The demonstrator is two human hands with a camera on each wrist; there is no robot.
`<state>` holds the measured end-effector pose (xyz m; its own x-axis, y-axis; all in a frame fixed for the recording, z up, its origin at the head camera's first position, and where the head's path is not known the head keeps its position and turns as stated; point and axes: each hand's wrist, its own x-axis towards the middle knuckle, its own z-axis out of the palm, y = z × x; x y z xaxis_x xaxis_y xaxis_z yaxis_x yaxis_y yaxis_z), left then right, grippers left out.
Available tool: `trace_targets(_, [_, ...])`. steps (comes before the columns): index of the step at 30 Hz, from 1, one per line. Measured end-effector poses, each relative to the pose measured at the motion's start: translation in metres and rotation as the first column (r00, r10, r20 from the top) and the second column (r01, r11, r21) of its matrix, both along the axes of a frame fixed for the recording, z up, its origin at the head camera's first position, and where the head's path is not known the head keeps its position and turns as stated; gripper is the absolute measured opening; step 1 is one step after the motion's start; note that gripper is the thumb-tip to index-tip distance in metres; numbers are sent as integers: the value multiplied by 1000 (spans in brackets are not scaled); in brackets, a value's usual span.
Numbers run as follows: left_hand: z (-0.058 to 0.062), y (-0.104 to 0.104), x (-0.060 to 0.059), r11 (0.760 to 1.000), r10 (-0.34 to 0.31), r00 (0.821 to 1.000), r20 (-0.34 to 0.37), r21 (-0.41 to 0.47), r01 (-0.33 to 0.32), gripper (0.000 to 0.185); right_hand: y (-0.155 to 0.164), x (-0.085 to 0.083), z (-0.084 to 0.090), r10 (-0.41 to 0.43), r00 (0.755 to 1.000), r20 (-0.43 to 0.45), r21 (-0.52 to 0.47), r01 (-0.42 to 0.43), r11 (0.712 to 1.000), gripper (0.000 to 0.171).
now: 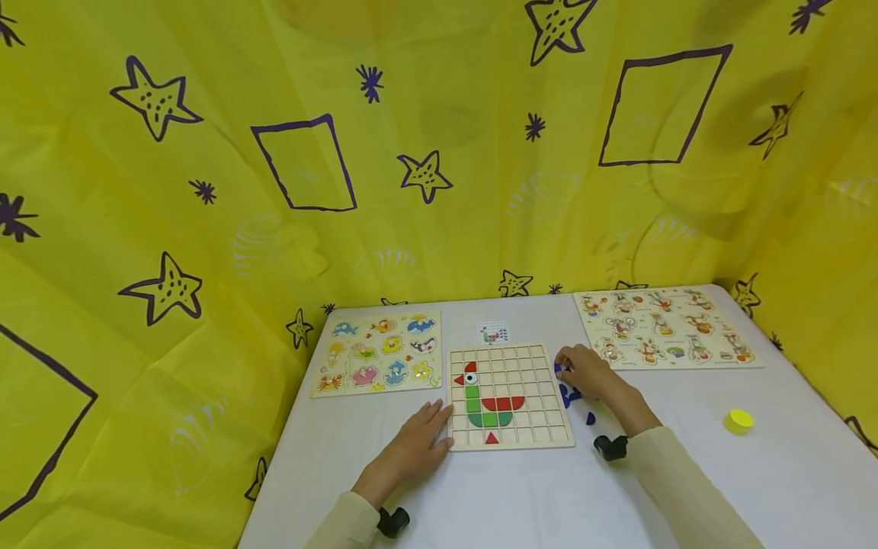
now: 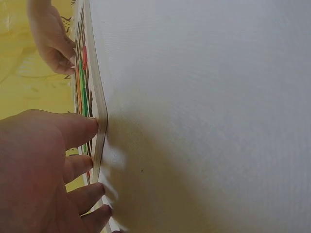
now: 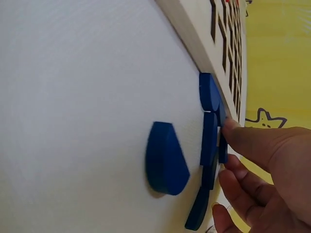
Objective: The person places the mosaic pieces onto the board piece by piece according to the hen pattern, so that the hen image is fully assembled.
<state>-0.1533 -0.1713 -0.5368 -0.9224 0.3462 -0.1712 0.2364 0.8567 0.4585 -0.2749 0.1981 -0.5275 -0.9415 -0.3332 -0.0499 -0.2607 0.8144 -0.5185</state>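
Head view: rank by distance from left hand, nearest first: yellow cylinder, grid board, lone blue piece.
1. Grid board: left hand touches its left edge.
2. Lone blue piece: just off the board's right edge.
3. Yellow cylinder: far right.

I log the grid board (image 1: 542,415) as pale wood, smooth, matt. Blue pieces (image 3: 165,160): smooth, paint-like coat, low sheen. White table surface (image 2: 218,97): matt, finely textured, cloth-like. Yellow backdrop (image 1: 466,76): creased cloth or thin plastic, cannot tell. My sleeves (image 1: 689,480): matt cloth.
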Motion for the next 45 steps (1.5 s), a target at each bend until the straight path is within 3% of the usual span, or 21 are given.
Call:
trace_targets(8, [2,2,-1,1000,1,1000,8,-6,-1,64,5,-1,4,-66,998,-19,69,67,995,23])
trace_targets(22, [0,0,-3,1000,-6,1000,6,-4,6,63,0,-6,-1,-127,990,-59,86,132,987,25])
trace_targets(31, [1,0,-2,1000,-5,1000,4,-4,5,63,-23,4,7,-83,995,-52,7,83,996,25])
trace_targets(40, [-4,-1,-4,1000,-14,1000,-8,-15,14,63,-68,20,12,15,1000,-5,20,-15,1000,20])
trace_targets(45, [-4,-1,-4,1000,-11,1000,-5,-15,11,63,-79,22,12,18,999,42,19,-19,1000,21])
